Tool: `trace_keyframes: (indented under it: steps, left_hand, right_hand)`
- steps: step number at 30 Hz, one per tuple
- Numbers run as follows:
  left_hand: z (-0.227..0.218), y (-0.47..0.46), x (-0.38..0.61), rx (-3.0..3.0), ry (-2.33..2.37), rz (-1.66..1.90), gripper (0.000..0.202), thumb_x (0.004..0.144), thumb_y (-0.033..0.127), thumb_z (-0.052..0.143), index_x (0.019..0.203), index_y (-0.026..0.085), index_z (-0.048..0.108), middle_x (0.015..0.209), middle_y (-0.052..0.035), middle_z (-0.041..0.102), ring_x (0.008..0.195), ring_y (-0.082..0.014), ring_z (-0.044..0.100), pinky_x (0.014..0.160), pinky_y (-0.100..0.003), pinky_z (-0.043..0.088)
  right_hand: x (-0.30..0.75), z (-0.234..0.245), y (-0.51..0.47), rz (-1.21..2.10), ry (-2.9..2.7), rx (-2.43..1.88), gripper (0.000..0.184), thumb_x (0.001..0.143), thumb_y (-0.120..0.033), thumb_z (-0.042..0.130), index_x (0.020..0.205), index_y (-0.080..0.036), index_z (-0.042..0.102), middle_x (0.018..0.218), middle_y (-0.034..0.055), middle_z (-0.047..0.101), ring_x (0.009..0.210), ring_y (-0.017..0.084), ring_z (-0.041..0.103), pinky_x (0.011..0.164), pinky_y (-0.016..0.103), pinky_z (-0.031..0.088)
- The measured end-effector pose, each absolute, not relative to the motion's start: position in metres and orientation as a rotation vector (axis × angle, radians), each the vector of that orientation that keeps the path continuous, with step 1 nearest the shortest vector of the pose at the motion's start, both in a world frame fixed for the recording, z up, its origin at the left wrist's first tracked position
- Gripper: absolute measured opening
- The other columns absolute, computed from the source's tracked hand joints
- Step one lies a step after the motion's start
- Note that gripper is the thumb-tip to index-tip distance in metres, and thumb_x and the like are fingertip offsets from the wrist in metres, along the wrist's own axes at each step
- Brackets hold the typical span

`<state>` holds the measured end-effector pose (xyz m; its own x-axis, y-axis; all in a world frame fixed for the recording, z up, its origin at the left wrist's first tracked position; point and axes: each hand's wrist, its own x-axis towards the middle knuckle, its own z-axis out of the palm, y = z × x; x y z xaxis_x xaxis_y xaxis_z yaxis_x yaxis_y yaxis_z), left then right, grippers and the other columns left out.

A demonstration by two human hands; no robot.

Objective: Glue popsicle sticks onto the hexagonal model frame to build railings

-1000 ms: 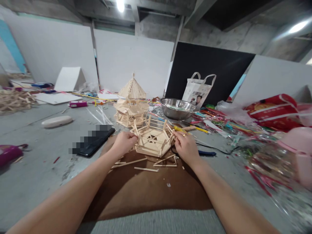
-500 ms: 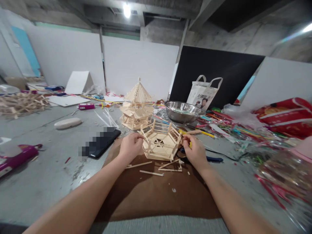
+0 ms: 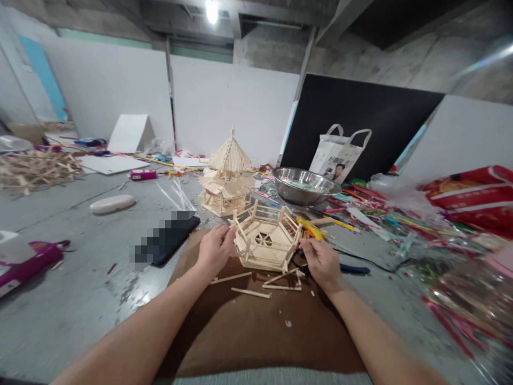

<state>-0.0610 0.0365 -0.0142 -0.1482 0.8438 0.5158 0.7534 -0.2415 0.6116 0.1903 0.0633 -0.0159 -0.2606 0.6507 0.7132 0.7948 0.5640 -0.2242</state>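
Note:
A hexagonal wooden-stick platform with railings (image 3: 265, 245) stands before me at the back of a brown sheet (image 3: 256, 331). My left hand (image 3: 217, 247) pinches its left side, and my right hand (image 3: 321, 260) pinches a railing post on its right. Both sets of fingers are closed; the fingertips are partly hidden. Close behind it rises a pagoda model (image 3: 227, 190) of the same pale sticks, with a pointed roof. Loose sticks (image 3: 251, 293) lie in front of the platform. A yellow-orange tool (image 3: 311, 229) lies just behind my right hand.
Left of the sheet are a black phone (image 3: 176, 240), a white oblong case (image 3: 112, 203) and a stick heap (image 3: 38, 171). A steel bowl (image 3: 306, 195) and white bag (image 3: 339, 152) stand behind. Blue-handled pliers (image 3: 355, 269) and plastic scraps (image 3: 395, 219) lie right.
The view has shifted slightly. My right hand has moved a little lower and closer to the platform's right side, leaving more of the yellow-orange tool visible. My left hand stays at the left side.

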Motion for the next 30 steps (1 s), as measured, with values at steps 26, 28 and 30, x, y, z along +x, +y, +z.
trace_keyframes:
  steps: [26, 28, 30]
  left_hand:
    - [-0.022, 0.035, -0.063, 1.951, 1.734, 1.452, 0.014, 0.078, 0.021, 0.041, 0.081, 0.017, 0.054, 0.078, -0.0018, 0.053, 0.067, -0.0114, 0.051, 0.065, -0.024, 0.041]
    - [-0.019, 0.035, -0.067, 2.027, 1.765, 1.464, 0.013, 0.078, 0.02, 0.041, 0.081, 0.018, 0.054, 0.08, -0.0024, 0.054, 0.07, -0.0119, 0.051, 0.064, -0.024, 0.041]
    - [-0.015, 0.033, -0.069, 2.154, 1.77, 1.455, 0.014, 0.077, 0.019, 0.042, 0.086, 0.017, 0.053, 0.084, -0.0035, 0.053, 0.074, -0.0122, 0.052, 0.067, -0.024, 0.042]
  right_hand:
    - [0.184, -0.02, 0.057, -0.246, -2.035, -1.03, 0.019, 0.079, -0.021, 0.042, 0.066, -0.017, 0.054, 0.056, 0.0011, 0.056, 0.056, 0.013, 0.049, 0.059, 0.026, 0.036]
    - [0.181, -0.02, 0.055, -0.24, -2.017, -1.004, 0.016, 0.079, -0.021, 0.044, 0.067, -0.016, 0.055, 0.058, 0.0012, 0.057, 0.057, 0.013, 0.05, 0.06, 0.026, 0.036]
    - [0.179, -0.02, 0.054, -0.212, -2.001, -1.01, 0.016, 0.078, -0.021, 0.045, 0.067, -0.016, 0.054, 0.058, 0.0011, 0.057, 0.057, 0.013, 0.05, 0.061, 0.026, 0.036]
